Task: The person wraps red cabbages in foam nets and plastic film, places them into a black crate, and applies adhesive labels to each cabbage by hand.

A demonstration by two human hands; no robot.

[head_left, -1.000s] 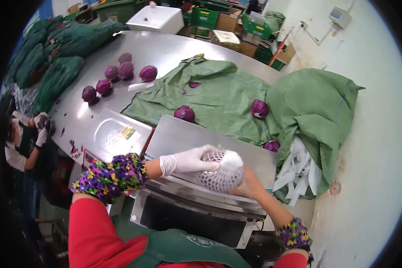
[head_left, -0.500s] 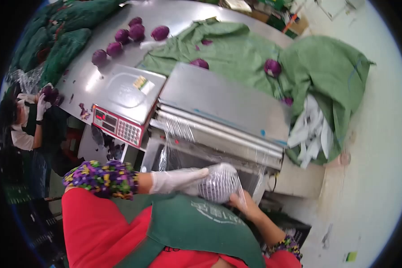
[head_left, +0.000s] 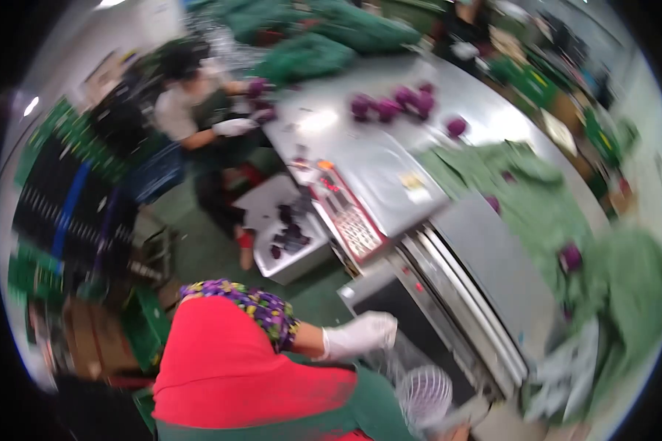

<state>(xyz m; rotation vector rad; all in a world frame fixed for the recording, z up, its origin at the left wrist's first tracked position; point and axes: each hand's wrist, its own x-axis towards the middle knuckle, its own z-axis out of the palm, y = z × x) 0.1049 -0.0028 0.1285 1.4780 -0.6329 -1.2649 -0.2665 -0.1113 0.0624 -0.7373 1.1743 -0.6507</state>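
Left hand point(head_left: 362, 335) has moved off netted ball point(head_left: 426, 392).

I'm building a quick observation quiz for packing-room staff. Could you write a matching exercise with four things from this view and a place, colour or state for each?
Things
1. Wearer's left hand
2. Mesh-sleeved cabbage
3. Digital scale
4. White box

Descriptions
A. Holds dark purple scraps
B. Near the picture's bottom edge
C. Has a red-framed keypad panel
D. White-gloved, closed on clear film

Pairs: 1-D, 2-B, 3-C, 4-A
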